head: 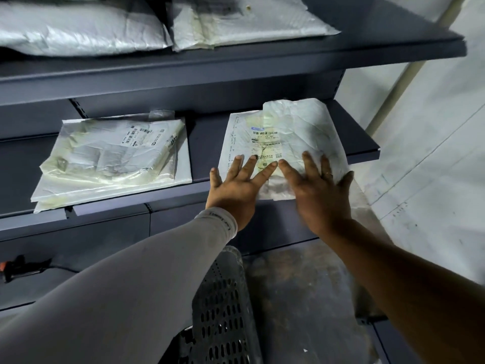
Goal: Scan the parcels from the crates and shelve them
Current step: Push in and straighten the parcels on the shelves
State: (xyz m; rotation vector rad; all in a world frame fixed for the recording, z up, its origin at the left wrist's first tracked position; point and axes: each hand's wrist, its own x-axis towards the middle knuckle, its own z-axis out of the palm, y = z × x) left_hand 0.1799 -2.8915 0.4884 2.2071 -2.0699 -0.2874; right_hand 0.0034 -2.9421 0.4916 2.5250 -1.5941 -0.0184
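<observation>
We are at the shelving step. Our left hand [233, 190] and right hand [319, 190] lie flat, fingers spread, on the near end of a white parcel [282, 143] on the middle shelf [204, 143] at centre right of the frame; neither grip is closed around it. Its near edge overhangs the shelf lip. Another parcel [112, 158] lies apart at centre left. Next, we judge, it needs pushing further in, then a return to the crate [223, 311] at bottom centre.

Dark grey metal shelving [262, 59] is set beside a pale wall [433, 153]; a worn, stained floor [301, 285] is seen below.
</observation>
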